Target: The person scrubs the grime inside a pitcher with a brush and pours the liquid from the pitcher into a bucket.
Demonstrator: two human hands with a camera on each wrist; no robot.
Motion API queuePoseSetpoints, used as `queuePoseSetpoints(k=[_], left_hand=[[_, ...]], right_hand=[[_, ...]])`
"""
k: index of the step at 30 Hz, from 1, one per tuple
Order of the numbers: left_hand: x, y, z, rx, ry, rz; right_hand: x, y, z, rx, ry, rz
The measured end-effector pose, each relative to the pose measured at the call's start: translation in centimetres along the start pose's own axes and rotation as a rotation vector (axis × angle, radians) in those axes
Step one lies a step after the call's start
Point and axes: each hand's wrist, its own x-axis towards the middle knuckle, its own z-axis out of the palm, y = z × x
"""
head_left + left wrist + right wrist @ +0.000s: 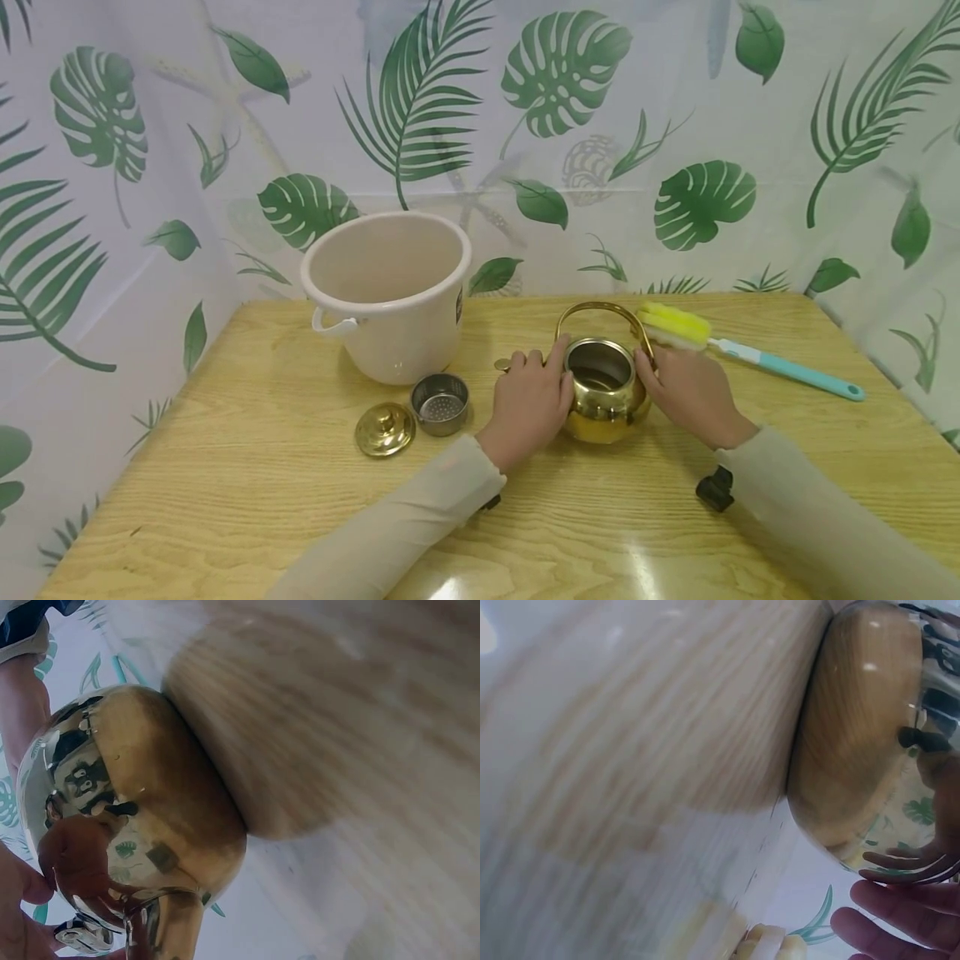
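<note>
A shiny brass teapot (603, 412) stands upright on the wooden table, its mouth uncovered and its arched handle (600, 307) raised. My left hand (528, 400) holds the pot's left side, thumb near the rim, with the tip of the spout (502, 365) showing beyond the knuckles. On the opposite side my right hand (693, 392) holds the pot, its thumb by the handle's lower end. In the right wrist view the fingers (900, 919) lie along the polished wall, which mirrors them. Left of the pot are its brass lid (385, 430) and a perforated metal strainer (439, 405).
At the back left stands a white bucket (397, 333) with its handle hanging down. A sponge brush (795, 372) with a yellow head and teal handle lies to the right, its head near my right hand. Leaf-patterned cloth (465, 150) hangs behind the table.
</note>
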Motion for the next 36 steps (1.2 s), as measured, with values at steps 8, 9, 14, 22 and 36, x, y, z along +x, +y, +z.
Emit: queuePoseSetpoints(k=[8, 9, 14, 22, 36], left_hand=[[0.35, 0.18, -0.29, 0.019, -0.02, 0.002], [0.37, 0.2, -0.34, 0.022, -0.019, 0.006], [0.43, 0.28, -0.42, 0.037, -0.033, 0.02], [0.4, 0.12, -0.22, 0.043, -0.038, 0.021], [0.73, -0.08, -0.35, 0.001, -0.079, 0.042]], right_hand=[[0.04, 0.11, -0.13, -0.017, 0.006, -0.039], [0.04, 0.13, -0.16, -0.027, 0.013, -0.045], [-0.04, 0.28, -0.17, -0.068, 0.06, -0.065], [0.14, 0.4, -0.01, -0.123, 0.273, -0.25], [-0.04, 0.78, -0.42, -0.053, 0.092, -0.309]])
